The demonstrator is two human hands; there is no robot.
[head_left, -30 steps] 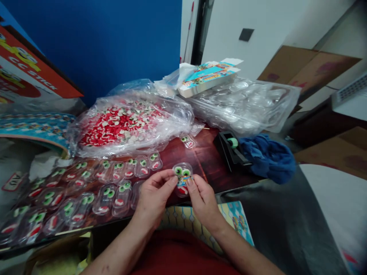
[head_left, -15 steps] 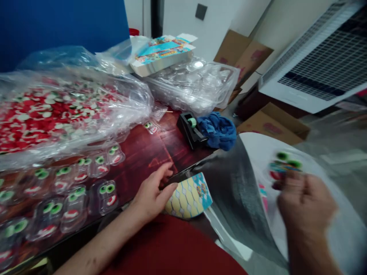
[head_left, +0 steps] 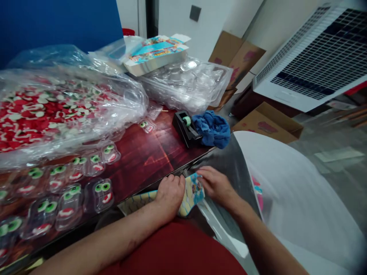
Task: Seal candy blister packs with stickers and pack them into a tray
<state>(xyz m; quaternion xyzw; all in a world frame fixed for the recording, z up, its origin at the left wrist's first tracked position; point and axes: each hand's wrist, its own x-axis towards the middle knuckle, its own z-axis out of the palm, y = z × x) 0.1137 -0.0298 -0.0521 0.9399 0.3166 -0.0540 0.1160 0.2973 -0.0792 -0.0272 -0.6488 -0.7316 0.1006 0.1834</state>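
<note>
Both hands now attend to the patterned card (head_left: 189,195) instead of a pack, by the worktop's (head_left: 142,151) near edge: left hand (head_left: 171,193) curled over it, right hand (head_left: 219,187) with fingers half-closed, grips unclear.

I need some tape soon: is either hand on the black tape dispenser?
No, the left hand and the right hand are at the yellow-and-blue sheet, while the black tape dispenser sits beside the blue cloth.

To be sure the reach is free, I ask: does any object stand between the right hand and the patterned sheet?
Nothing visible stands between them. The right hand is at the blue end of the patterned sheet; the left hand lies across its middle, leaving that end in view.
</note>
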